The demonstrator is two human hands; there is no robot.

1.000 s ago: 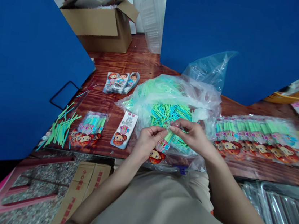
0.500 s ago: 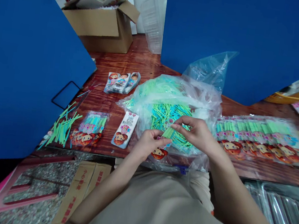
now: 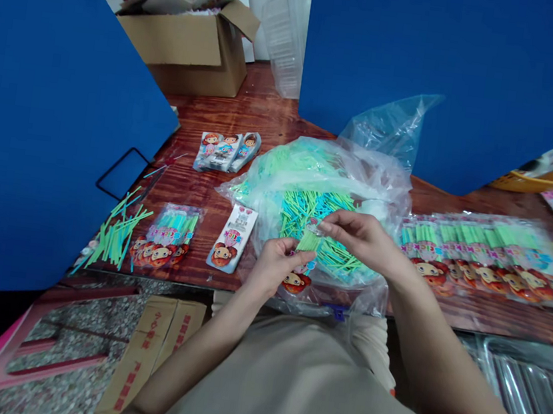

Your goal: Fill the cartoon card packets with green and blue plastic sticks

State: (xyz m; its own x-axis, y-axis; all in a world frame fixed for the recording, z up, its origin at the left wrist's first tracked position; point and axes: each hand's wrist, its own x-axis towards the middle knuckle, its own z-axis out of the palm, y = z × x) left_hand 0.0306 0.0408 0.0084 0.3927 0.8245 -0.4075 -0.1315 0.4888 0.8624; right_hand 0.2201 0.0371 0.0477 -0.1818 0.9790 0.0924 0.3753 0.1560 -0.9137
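The thumb and fingers of the left hand (image 3: 277, 264) pinch the side of a clear plastic packet (image 3: 296, 282), and the right hand (image 3: 365, 241) nips its top edge between thumb and forefinger. The film is thin and glossy over a flat bundle of slim, straight green sticks (image 3: 308, 240). The packet is held up just inside the desk's (image 3: 183, 185) front edge, before the crumpled, milky bag (image 3: 381, 173) heaped with green and blue sticks. Its long axis runs front to back, leaning slightly right; the printed cartoon head points to the front edge, the pinched end to the back.

Toward the right edge, filled packets (image 3: 477, 255) overlap in a row. Left of the bag lies a smooth card (image 3: 232, 238) whose curly lettering seems to say "Stick" (small print too blurred to read). More packets (image 3: 166, 240) and loose sticks (image 3: 114, 237) sit near the left front corner. Below the front edge, a flattened brown carton (image 3: 148, 352) bears red Chinese characters.
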